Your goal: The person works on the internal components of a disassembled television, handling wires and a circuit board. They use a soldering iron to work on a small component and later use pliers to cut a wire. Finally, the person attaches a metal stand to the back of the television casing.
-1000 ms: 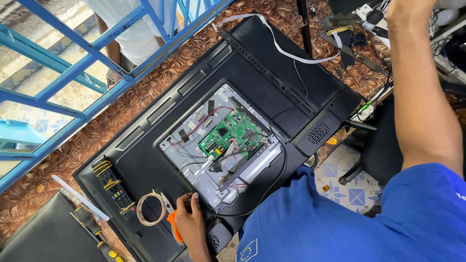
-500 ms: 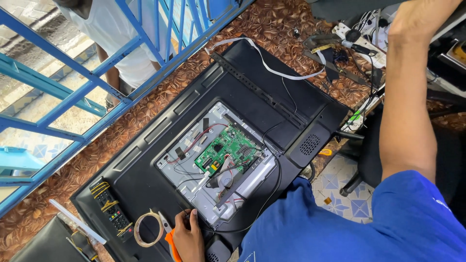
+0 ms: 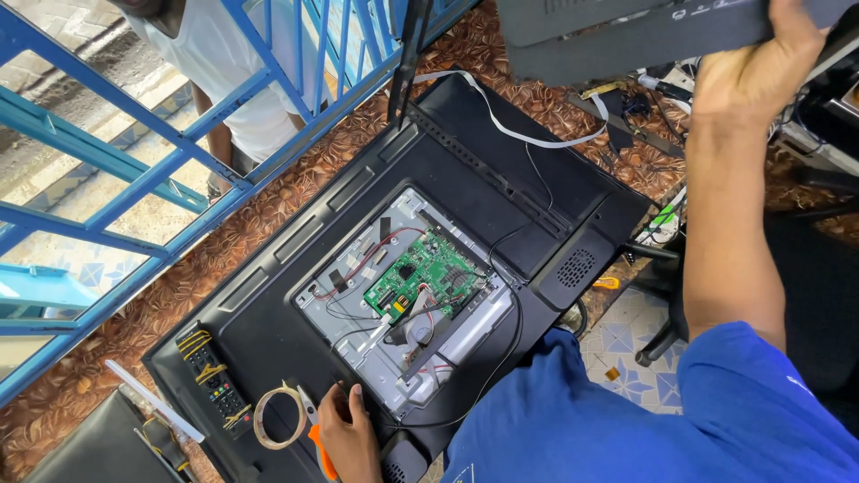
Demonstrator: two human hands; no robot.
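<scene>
While your left hand (image 3: 351, 434) rests open on the opened TV (image 3: 295, 313), your right hand (image 3: 752, 76) grips a dark panel (image 3: 626, 31) overhead

A single head-worn camera is looking steeply down from above at a black flat-screen television lying face down with its back opened (image 3: 465, 224); both arms are reaching in from close below.

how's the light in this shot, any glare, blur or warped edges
Head view: bright daylight comes through the blue grille, washing out the ground outside; the open television back and its green circuit board are evenly lit and sharp. The right hand, on a dark panel at the top edge, looks slightly soft. The left hand is crisp. Straight bars bow slightly near the edges.
</scene>
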